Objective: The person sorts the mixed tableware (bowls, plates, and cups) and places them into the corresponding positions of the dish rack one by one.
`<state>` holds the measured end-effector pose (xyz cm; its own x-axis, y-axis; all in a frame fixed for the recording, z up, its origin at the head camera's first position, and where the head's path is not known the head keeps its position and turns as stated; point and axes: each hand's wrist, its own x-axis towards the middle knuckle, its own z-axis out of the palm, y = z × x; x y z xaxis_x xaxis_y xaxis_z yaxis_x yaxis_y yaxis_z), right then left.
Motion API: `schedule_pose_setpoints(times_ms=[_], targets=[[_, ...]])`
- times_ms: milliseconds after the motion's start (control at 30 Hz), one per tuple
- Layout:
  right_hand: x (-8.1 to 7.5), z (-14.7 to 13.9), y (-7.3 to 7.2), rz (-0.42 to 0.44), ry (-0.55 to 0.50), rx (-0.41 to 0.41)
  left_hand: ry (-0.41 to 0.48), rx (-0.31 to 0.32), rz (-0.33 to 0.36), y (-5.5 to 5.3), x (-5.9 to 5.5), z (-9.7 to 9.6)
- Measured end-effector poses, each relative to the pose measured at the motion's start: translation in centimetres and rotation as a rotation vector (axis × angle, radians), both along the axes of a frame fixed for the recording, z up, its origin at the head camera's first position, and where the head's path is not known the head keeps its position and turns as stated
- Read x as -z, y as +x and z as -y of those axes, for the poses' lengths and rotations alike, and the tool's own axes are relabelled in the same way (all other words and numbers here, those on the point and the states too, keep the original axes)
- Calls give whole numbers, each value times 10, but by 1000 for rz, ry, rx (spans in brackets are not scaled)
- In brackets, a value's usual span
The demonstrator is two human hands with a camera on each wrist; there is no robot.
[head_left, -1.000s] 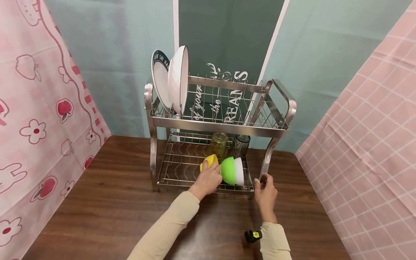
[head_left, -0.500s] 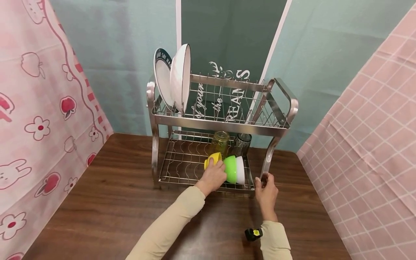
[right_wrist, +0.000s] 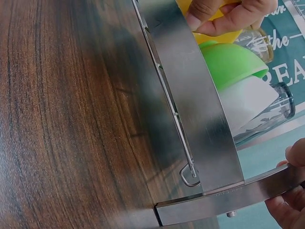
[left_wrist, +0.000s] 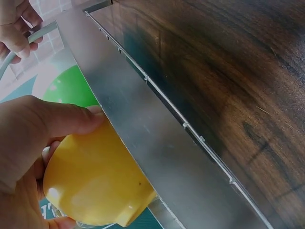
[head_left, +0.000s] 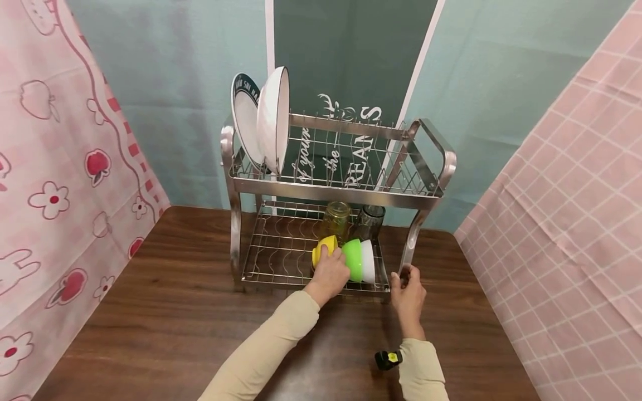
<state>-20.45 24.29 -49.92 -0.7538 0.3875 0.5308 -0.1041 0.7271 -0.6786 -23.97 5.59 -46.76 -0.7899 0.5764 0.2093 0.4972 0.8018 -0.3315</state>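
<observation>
My left hand (head_left: 330, 274) grips a small yellow bowl (left_wrist: 97, 176) on the lower tier of a metal dish rack (head_left: 321, 192). In the left wrist view the thumb lies over the bowl's side and the fingers curl beneath. The bowl stands on its side, beside a green bowl (head_left: 354, 260) and a white bowl (head_left: 368, 262) nested together at the right. Whether yellow and green touch is hidden by the hand. My right hand (head_left: 409, 296) holds the rack's front right leg (right_wrist: 228, 193), thumb on one side and fingers on the other.
Behind the bowls stand a yellowish glass (head_left: 337, 216) and a dark glass (head_left: 372, 220). A plate (head_left: 246, 114) and a large white bowl (head_left: 272, 120) stand upright at the upper tier's left end. The rack sits on a wooden table (head_left: 165, 312) between curtains.
My left hand has shifted the yellow bowl slightly right, closer to the green bowl. The right hand keeps its hold on the leg. The head view sways a little.
</observation>
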Motion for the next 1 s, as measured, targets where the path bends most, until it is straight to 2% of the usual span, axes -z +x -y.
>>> schedule_pose_setpoints(times_ms=[233, 400, 567, 767, 1000], targets=[[-3, 0, 2, 6, 4, -11, -28, 6, -6, 1, -4, -5], [-3, 0, 2, -20, 3, -10, -65, 13, 15, 0, -8, -10], [-2, 0, 0, -57, 12, -15, -75, 35, 4, -2, -3, -14], [-1, 1, -1, -38, 7, -19, -35, 80, -59, -2, 4, -13], [-1, -1, 0, -45, 6, -7, 44, 166, -162, -3, 11, -8]])
